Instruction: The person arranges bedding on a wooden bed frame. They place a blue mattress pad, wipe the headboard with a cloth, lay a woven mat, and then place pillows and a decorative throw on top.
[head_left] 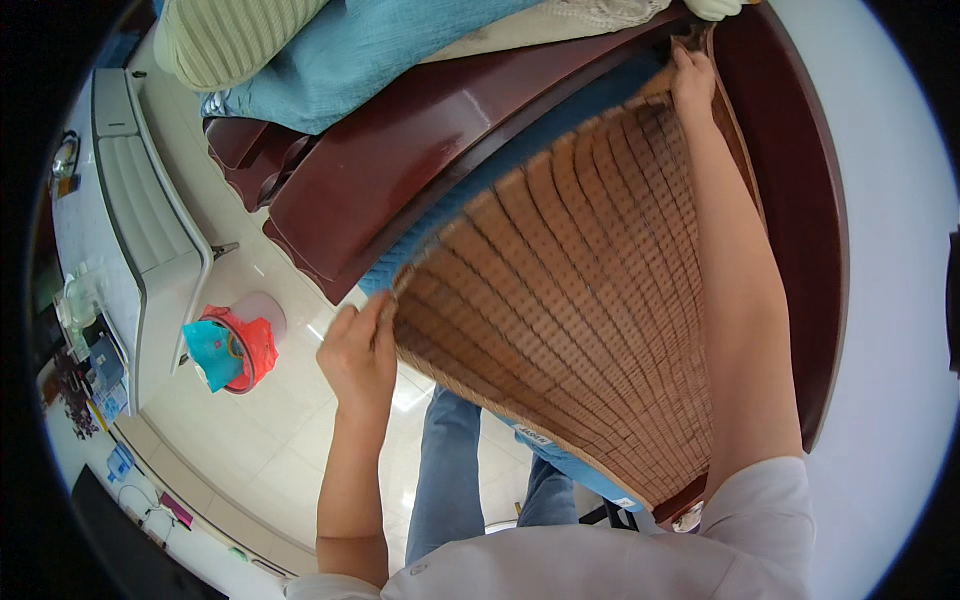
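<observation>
A brown mat [560,270] with dark stitched lines is stretched between my hands, tilted and raised over a dark red wooden sofa or bench. My left hand [358,350] is closed on its near left corner. My right hand [694,82] grips its far corner, close to the wooden backrest [770,190]. Under the mat a blue cushion [440,222] shows along the far edge, and more blue fabric peeks out below near my legs. The mat hides most of the seat.
A wide dark red wooden armrest [385,165] lies beyond the mat, with blue cloth [370,60] and a striped pale cushion [235,40] heaped above it. A bin with a red bag [262,345] stands on the tiled floor at left, near a white cabinet [150,210]. A white wall [890,300] rises at right.
</observation>
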